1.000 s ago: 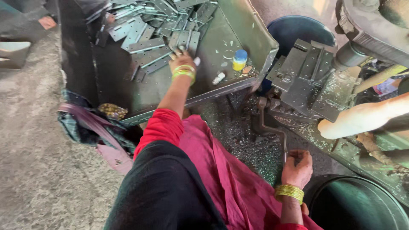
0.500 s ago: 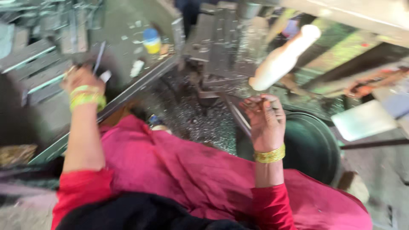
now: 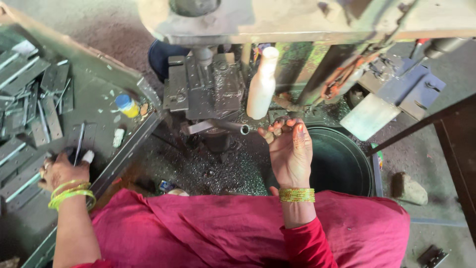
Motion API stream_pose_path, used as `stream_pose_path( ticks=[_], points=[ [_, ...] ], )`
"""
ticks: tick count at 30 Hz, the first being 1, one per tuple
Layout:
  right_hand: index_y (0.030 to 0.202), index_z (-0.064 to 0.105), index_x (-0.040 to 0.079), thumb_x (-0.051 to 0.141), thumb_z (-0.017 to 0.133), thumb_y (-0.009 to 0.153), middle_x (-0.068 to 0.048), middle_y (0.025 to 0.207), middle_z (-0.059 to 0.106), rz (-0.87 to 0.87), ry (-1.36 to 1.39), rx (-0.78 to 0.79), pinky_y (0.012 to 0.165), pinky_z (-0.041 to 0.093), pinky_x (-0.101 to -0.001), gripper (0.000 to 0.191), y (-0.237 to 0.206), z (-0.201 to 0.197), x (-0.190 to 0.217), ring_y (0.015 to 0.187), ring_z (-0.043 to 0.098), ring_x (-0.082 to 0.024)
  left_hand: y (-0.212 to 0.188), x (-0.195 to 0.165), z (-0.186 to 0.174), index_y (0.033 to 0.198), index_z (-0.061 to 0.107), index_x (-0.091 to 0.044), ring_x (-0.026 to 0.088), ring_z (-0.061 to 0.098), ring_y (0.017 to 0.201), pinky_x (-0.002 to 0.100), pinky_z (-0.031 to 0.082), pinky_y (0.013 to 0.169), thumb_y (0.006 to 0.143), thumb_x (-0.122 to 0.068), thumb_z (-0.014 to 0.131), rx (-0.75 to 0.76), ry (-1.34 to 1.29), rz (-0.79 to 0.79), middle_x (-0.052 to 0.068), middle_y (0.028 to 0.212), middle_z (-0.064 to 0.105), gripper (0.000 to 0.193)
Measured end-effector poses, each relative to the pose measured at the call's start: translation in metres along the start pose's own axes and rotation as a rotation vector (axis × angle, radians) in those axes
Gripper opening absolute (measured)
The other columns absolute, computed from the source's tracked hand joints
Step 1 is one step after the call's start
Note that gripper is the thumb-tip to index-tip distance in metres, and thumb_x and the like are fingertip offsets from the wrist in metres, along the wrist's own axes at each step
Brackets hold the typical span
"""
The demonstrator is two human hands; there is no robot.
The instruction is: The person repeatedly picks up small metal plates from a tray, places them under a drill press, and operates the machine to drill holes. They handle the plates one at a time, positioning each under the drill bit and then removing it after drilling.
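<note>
A thin flat metal strip is gripped in the left hand, fingers curled shut around its lower end, so the strip sticks up and away from the wrist. That hand is parked on the grey metal bench on the left, right next to a loose pile of similar metal strips. A small yellow-and-blue capped bottle is sat further up the bench, near the edge.

The right hand is held up over the floor in front of the press machine, well apart from the left one. The fingers are bent in loosely and something small might be pinched at the fingertips, but it's too tiny to be sure, so that one can't be called. A white handle hangs just above that hand. A dark round bin is set just to the right of it, and metal shavings are scattered all over the floor between bench and bin.
</note>
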State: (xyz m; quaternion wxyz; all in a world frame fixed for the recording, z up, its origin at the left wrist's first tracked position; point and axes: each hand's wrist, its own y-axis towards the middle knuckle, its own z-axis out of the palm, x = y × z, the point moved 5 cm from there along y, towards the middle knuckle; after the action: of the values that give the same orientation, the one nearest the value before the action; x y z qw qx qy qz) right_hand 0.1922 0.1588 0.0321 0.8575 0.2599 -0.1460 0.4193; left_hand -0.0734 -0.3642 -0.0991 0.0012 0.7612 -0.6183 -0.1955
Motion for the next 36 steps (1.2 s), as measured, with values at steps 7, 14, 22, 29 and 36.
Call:
stream_pose_path(
  ticks=[7,14,22,29,36],
  points=[
    [0.101,0.065,0.008,0.03,0.062,0.108,-0.007,0.102,0.068,-0.103,-0.024,-0.042,0.102,0.055,-0.0535,0.023,0.004,-0.013,0.017,0.102,0.066,-0.022,0.005,-0.001,-0.001,0.147,0.061,-0.018,0.048,0.03,0.149,0.075,0.021,0.113,0.081,-0.062,0.078,0.009,0.05,-0.02,0.024,0.159,0.043,0.081],
    [0.096,0.063,0.009,0.029,0.063,0.107,-0.007,0.098,0.067,-0.115,-0.003,-0.057,0.102,0.055,-0.054,0.023,0.007,-0.017,0.02,0.098,0.066,-0.022,0.006,0.0,0.0,0.146,0.062,-0.012,0.048,0.034,0.148,0.075,0.023,0.114,0.083,-0.061,0.078,0.015,0.122,-0.018,0.023,0.159,0.046,0.082],
    [0.096,0.062,0.011,0.03,0.064,0.107,-0.006,0.098,0.065,-0.112,0.007,-0.049,0.102,0.054,-0.0536,0.023,0.007,-0.014,0.023,0.097,0.065,-0.021,0.007,-0.004,-0.003,0.148,0.06,-0.014,0.046,0.033,0.148,0.074,0.022,0.113,0.08,-0.064,0.077,0.012,0.143,-0.032,0.023,0.158,0.044,0.086],
    [0.097,0.059,0.012,0.032,0.063,0.107,-0.006,0.098,0.063,-0.112,-0.008,-0.039,0.102,0.054,-0.0541,0.023,0.008,-0.01,0.023,0.097,0.064,-0.02,0.006,-0.006,-0.006,0.149,0.058,-0.013,0.047,0.031,0.148,0.073,0.02,0.113,0.08,-0.066,0.076,0.023,0.139,-0.037,0.024,0.158,0.042,0.089],
    [0.1,0.058,0.012,0.033,0.062,0.109,-0.006,0.102,0.063,-0.096,0.039,0.0,0.104,0.054,-0.0526,0.024,0.007,-0.003,0.024,0.1,0.065,-0.022,0.005,-0.008,-0.007,0.149,0.058,-0.014,0.047,0.031,0.149,0.074,0.02,0.113,0.081,-0.064,0.077,0.033,0.133,-0.041,0.023,0.161,0.041,0.086]
  ],
)
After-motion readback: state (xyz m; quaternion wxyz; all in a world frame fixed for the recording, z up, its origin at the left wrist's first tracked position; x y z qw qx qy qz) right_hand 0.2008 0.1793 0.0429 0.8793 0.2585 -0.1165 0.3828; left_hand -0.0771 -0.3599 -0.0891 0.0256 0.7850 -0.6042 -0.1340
